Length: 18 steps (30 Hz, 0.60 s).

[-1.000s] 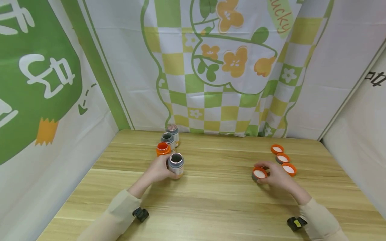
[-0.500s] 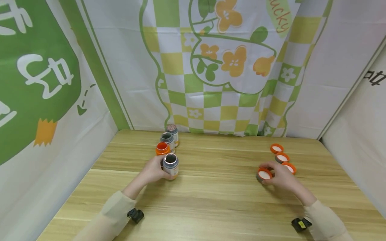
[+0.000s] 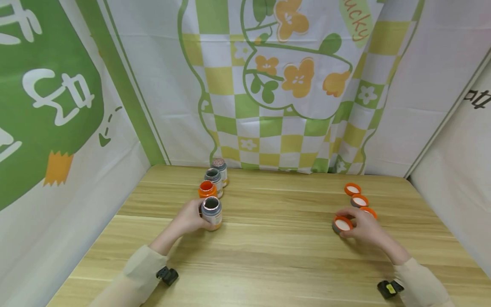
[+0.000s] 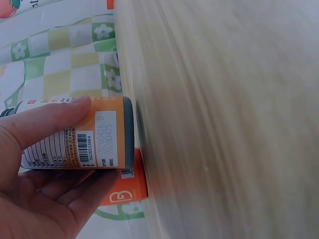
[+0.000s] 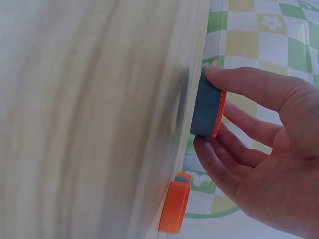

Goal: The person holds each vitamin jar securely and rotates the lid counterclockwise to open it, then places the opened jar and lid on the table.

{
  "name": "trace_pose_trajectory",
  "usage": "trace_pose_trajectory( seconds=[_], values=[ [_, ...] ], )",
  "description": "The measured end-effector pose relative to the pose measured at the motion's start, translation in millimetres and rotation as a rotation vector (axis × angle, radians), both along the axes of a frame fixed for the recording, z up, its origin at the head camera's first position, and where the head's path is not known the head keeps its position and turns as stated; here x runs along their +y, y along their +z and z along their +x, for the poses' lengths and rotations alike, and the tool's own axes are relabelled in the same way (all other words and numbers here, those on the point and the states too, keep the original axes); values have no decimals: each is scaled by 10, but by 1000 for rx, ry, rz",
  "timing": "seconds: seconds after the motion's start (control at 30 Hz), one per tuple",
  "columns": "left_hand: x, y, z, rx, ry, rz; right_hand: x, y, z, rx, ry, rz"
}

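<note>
My left hand [image 3: 189, 219] grips an uncapped grey supplement bottle [image 3: 213, 216] with a white and orange label, thumb on one side, fingers on the other. In the left wrist view the bottle [image 4: 102, 134] is upright, its base close over the table. Right behind it is an orange uncapped bottle [image 3: 207, 188]. On the right, my right hand [image 3: 366, 228] pinches a grey bottle cap [image 3: 342, 224] with an orange rim, its white liner facing up. The right wrist view shows thumb and fingertips at opposite edges of this cap [image 5: 207, 107], close over the wood.
Two more uncapped grey bottles, one in the middle [image 3: 215, 179] and one at the back [image 3: 220, 169], continue the left row. Three upturned caps form a row at right: back [image 3: 352, 190], middle [image 3: 359, 201] and front [image 3: 369, 212]. A printed curtain [image 3: 268, 140] hangs behind the wooden table [image 3: 276, 256].
My left hand has moved left with the grey bottle, toward the bottle row. My right hand has moved right with the cap, toward the cap row. The other bottles and caps stay put.
</note>
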<state>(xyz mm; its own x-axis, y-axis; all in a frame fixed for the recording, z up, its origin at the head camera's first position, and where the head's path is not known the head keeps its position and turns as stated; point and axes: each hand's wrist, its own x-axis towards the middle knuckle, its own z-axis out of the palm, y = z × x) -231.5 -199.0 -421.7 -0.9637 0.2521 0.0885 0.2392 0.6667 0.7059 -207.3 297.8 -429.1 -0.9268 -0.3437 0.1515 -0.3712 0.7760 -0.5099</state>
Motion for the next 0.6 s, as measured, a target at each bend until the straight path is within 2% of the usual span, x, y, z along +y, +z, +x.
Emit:
trace_pose_trajectory(
  seconds=[0.6],
  values=[
    [-125, 6, 50, -27, 14, -16, 161, 17, 68, 44, -47, 61]
  ],
)
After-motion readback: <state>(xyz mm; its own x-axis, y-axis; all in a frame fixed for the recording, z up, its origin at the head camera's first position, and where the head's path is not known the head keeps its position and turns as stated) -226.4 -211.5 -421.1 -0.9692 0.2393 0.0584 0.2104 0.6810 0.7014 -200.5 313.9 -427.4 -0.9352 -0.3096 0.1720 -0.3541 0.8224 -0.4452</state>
